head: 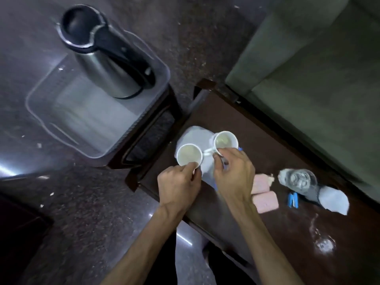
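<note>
Two white cups with pale liquid inside sit over a white cloth on a dark wooden table. My left hand grips the left cup at its near rim. My right hand pinches the handle side of the right cup. The two cups are almost touching, the right one's handle reaching toward the left one. The image is blurred by motion.
A steel thermos jug with a black lid stands in a clear plastic tray on a stool to the left. Pink packets, a blue clip, a crumpled bag and a glass lie on the table's right. A green sofa stands behind.
</note>
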Demonstrator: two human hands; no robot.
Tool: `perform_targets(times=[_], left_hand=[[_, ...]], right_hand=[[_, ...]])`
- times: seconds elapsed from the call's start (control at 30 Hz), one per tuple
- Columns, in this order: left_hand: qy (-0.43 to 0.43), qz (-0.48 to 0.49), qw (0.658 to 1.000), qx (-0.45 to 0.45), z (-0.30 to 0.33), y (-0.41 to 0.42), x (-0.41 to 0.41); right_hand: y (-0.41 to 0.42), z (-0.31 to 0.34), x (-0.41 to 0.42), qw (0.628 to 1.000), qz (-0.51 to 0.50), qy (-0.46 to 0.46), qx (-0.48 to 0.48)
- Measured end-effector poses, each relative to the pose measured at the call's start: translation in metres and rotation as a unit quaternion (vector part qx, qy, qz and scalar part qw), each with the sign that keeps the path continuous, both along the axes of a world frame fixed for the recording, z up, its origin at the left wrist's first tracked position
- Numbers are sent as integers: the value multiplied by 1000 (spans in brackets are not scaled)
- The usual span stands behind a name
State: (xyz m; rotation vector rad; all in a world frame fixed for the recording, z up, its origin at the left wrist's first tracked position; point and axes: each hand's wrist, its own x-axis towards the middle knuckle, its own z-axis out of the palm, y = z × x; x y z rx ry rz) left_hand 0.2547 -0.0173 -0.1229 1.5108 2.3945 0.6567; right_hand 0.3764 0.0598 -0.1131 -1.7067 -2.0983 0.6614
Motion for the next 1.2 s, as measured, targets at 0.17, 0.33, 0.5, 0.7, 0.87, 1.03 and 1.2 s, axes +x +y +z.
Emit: perform_targets(times=[0.17,0.33,0.5,0.7,0.87,1.03,1.2], left_hand=[[15,135,989,57,17,-6,-79],[55,212,973,73,27,-13,-150],[43,246,968,36,18,-15,-190],[45,241,968,-51,-12,-15,-205],[48,218,972,-79,-23,-21,-200],[31,217,976,8,-8,-13,-183],[-23,147,987,64,3,11,-136]], right_hand=[[9,17,-105,996,81,32,8],[13,29,-194,987,156,18,34],[17,19,-245,980,194,-5,38],[22,-11,-263,962,246,-114,22],[19,-26,-257,945,285,-159,10],[9,-10,-234,969,242,-40,31],[11,0,-172,989,148,6,-2]])
